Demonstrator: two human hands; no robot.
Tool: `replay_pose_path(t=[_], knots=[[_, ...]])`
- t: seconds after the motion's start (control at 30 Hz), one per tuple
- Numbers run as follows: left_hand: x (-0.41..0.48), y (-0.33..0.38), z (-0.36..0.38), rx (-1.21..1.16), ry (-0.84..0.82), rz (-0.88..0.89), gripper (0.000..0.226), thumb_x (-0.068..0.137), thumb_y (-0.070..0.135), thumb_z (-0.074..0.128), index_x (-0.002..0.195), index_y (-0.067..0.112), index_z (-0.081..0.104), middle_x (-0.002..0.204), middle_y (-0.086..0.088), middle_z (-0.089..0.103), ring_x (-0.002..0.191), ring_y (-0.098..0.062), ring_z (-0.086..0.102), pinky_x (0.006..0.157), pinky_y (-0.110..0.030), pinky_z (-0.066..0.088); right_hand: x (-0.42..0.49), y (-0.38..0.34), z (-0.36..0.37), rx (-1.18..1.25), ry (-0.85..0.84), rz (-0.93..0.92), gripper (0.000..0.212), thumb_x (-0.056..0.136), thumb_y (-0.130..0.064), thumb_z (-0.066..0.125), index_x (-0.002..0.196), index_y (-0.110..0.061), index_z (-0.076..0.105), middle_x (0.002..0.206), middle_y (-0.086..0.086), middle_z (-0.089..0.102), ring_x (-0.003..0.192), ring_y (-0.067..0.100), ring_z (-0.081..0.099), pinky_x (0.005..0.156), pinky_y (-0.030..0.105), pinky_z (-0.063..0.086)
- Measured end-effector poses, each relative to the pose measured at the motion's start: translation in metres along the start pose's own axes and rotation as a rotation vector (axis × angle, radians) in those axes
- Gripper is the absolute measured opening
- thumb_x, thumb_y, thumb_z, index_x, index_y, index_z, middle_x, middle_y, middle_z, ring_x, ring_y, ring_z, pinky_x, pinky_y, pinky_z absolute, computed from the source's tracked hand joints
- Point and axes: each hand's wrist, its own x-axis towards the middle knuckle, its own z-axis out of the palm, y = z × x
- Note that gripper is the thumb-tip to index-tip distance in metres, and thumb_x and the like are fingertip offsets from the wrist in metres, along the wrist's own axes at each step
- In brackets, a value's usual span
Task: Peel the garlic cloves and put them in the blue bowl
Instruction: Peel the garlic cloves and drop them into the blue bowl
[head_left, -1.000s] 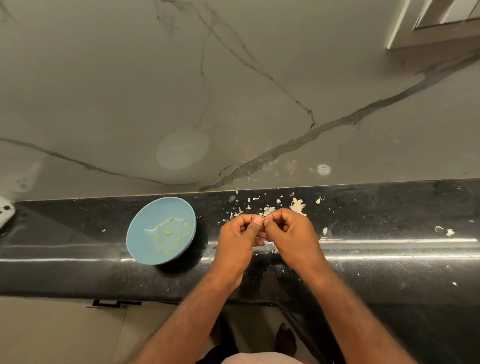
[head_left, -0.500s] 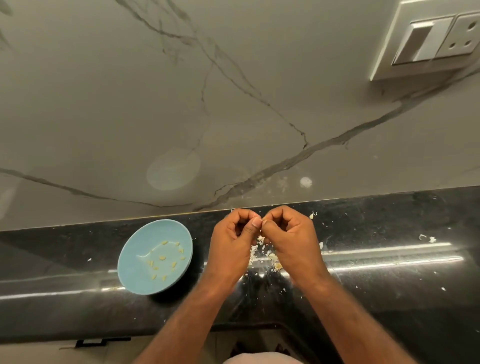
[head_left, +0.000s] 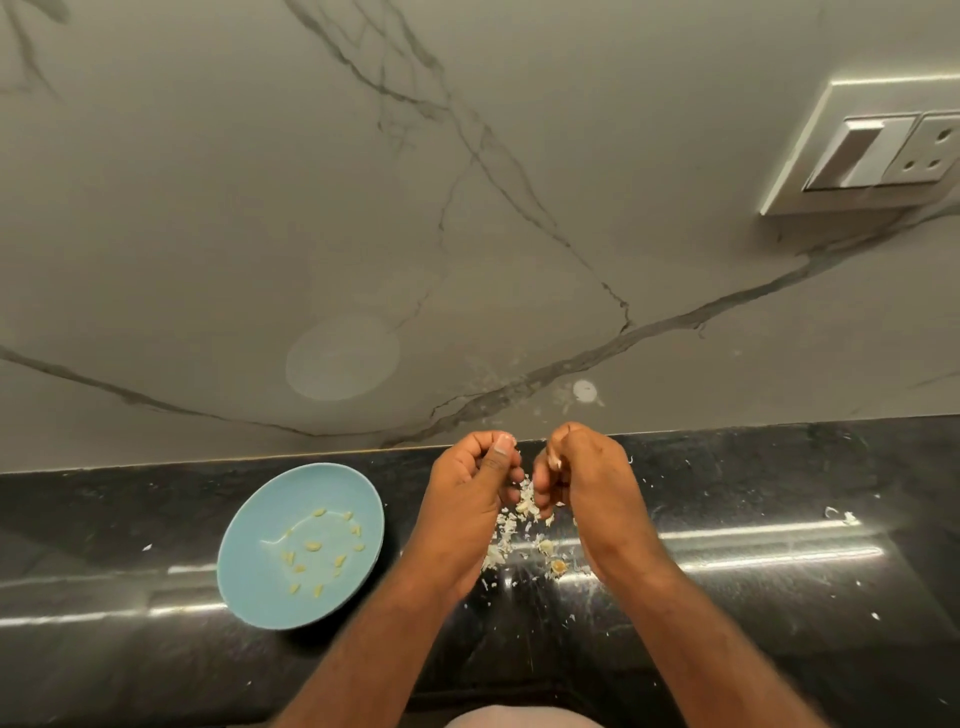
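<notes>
Blue bowl (head_left: 249, 587), left of the hands, is dotted with peeled cloves (head_left: 313, 545). Left hand (head_left: 467, 493) and right hand (head_left: 587, 483) are curled up close together; what is pinched cannot be told. Cloves like these are likely small, light and slippery, best pinched at the ends.

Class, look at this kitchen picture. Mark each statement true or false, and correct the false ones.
1. The blue bowl stands to the left of both hands. True.
2. The bowl is empty. False: several small pale garlic pieces lie in it.
3. Loose garlic skins lie scattered on the black counter. True.
4. The left hand lies flat on the counter. False: the left hand has its fingers curled, close beside the right hand.
5. The wall socket is at the upper left. False: the wall socket is at the upper right.
</notes>
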Motion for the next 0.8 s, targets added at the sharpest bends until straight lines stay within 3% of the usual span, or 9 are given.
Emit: replay_pose_path(t=[0.07, 0.13, 0.23, 0.33, 0.43, 0.8], knots=[[0.003, 0.001, -0.002, -0.018, 0.001, -0.007, 0.016, 0.102, 0.001, 0.046, 0.107, -0.007, 0.059, 0.074, -0.005, 0.056, 0.052, 0.002, 0.055, 0.055, -0.011, 0.046, 0.005, 0.003, -0.005, -0.215, 0.034, -0.041, 0.027, 0.098, -0.017, 0.058, 0.074, -0.006, 0.054, 0.065, 0.005, 0.057, 0.059, 0.015, 0.05, 0.056, 0.033, 0.046], [0.006, 0.001, -0.004, -0.029, 0.0, -0.006, 0.015, 0.103, 0.002, 0.046, 0.103, -0.004, 0.059, 0.073, -0.005, 0.056, 0.052, 0.002, 0.054, 0.055, -0.011, 0.046, 0.007, 0.002, -0.009, -0.308, -0.017, -0.057, 0.006, 0.093, -0.013, 0.067, 0.09, -0.014, 0.062, 0.08, 0.0, 0.065, 0.071, 0.012, 0.058, 0.066, 0.024, 0.052], [0.009, -0.003, -0.007, -0.017, -0.001, 0.0, 0.016, 0.103, 0.004, 0.047, 0.101, -0.003, 0.061, 0.072, -0.003, 0.058, 0.054, 0.001, 0.055, 0.057, -0.013, 0.046, 0.007, -0.002, -0.01, -0.291, -0.124, -0.083, 0.016, 0.092, -0.007, 0.07, 0.101, -0.02, 0.069, 0.091, -0.002, 0.073, 0.086, 0.009, 0.069, 0.076, 0.021, 0.055], [0.011, -0.009, -0.008, -0.01, -0.008, -0.008, 0.016, 0.101, 0.005, 0.051, 0.098, -0.005, 0.063, 0.071, -0.002, 0.061, 0.058, -0.001, 0.056, 0.062, -0.019, 0.047, 0.004, -0.005, -0.007, -0.294, -0.175, -0.152, 0.011, 0.091, -0.007, 0.071, 0.098, -0.015, 0.073, 0.086, 0.0, 0.076, 0.08, 0.01, 0.073, 0.072, 0.019, 0.056], [0.013, -0.015, -0.013, -0.022, -0.025, -0.031, 0.017, 0.1, 0.007, 0.055, 0.096, -0.006, 0.066, 0.07, 0.0, 0.065, 0.061, -0.003, 0.059, 0.065, -0.023, 0.048, 0.004, -0.004, -0.009, -0.42, -0.156, -0.234, 0.013, 0.091, -0.012, 0.071, 0.09, -0.025, 0.073, 0.082, -0.01, 0.074, 0.073, 0.002, 0.069, 0.068, 0.014, 0.052], [0.019, -0.027, -0.028, -0.142, -0.073, -0.123, 0.02, 0.096, 0.009, 0.061, 0.098, -0.011, 0.067, 0.072, -0.003, 0.068, 0.063, -0.007, 0.064, 0.061, -0.021, 0.051, 0.008, -0.003, -0.008, -0.536, -0.219, -0.257, 0.023, 0.093, -0.011, 0.069, 0.092, -0.034, 0.07, 0.082, -0.02, 0.071, 0.075, 0.001, 0.066, 0.068, 0.015, 0.051]])
